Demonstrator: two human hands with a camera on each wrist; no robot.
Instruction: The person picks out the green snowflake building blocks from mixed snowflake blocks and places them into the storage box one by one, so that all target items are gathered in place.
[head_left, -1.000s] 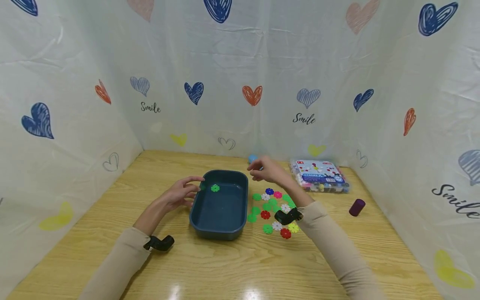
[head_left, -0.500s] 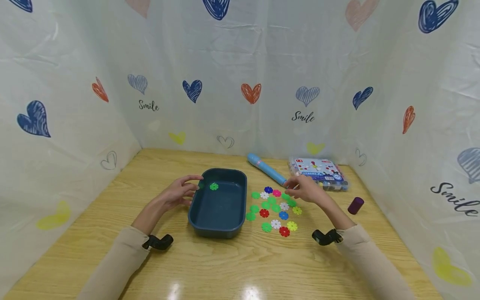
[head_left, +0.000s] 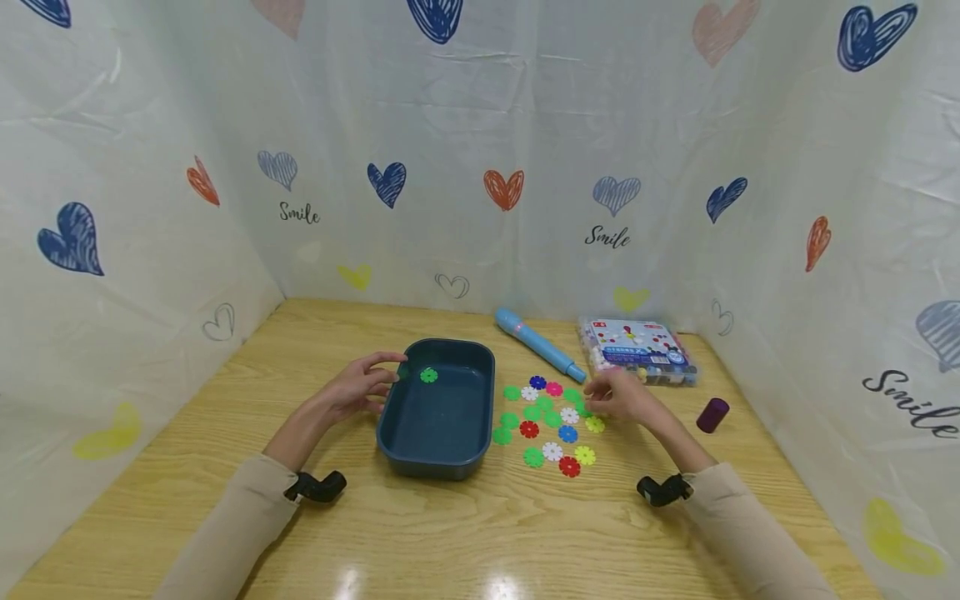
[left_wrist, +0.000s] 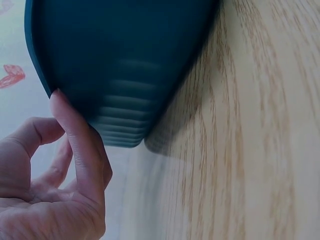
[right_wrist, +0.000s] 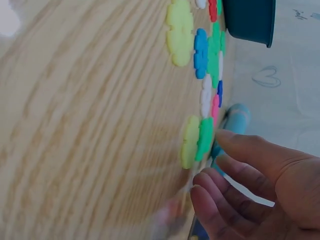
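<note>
A dark teal plastic bin point(head_left: 435, 471) stands left of the table's middle, with one green flower-shaped disc point(head_left: 428, 376) inside. My left hand point(head_left: 358, 389) is at its far left side. In the left wrist view, a fingertip of the left hand point(left_wrist: 65, 200) touches the bin's rim point(left_wrist: 31, 45), the fingers loosely bent. Right of the bin lie several flower-shaped discs, among them a red one point(head_left: 569, 466) and a blue one point(head_left: 567, 433). My right hand point(head_left: 621, 397) is at their right edge. In the right wrist view its thumb and fingers are apart, beside a green disc point(right_wrist: 204, 140) and a yellow disc point(right_wrist: 190, 142).
Behind the discs lies a light blue microphone-shaped stick point(head_left: 540, 346). A clear box with a printed label point(head_left: 637, 343) is at the back right. A dark purple cylinder point(head_left: 712, 415) lies near the right side. Printed curtain point(head_left: 450, 125) surrounds the table.
My right hand has moved from beside the bin's far right corner, rightward and nearer, to the discs' right edge. The stick and more discs have come into sight. My left hand stays put.
</note>
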